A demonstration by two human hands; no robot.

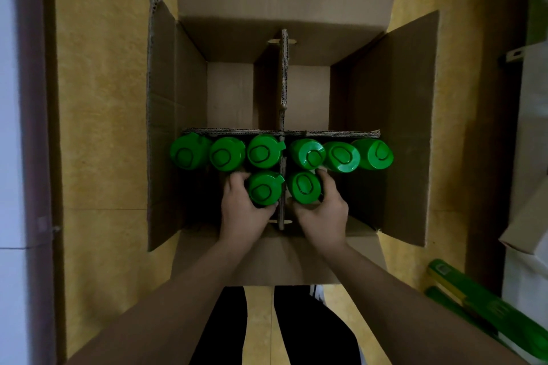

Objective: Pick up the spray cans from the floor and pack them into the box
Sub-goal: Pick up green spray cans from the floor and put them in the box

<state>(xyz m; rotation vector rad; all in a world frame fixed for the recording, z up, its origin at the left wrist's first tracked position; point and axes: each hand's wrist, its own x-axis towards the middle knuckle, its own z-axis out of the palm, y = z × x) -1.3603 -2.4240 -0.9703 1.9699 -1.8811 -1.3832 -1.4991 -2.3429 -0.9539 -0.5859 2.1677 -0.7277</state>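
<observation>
As an open cardboard box [385,127] sits on a yellow floor [103,68], both hands hold spray cans inside it.
Six green-capped cans [265,151] stand in a row against its divider [284,83]. Just nearer, the left hand [240,210] curls round one upright can [264,188], the right hand [321,213] round a second can [304,187], one on each side of the divider.

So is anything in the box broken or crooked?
A little. The middle cardboard divider in the box is kinked about halfway along instead of straight, and the left flap looks frayed at its top corner. The spray cans all stand upright; nothing is spilled.
</observation>
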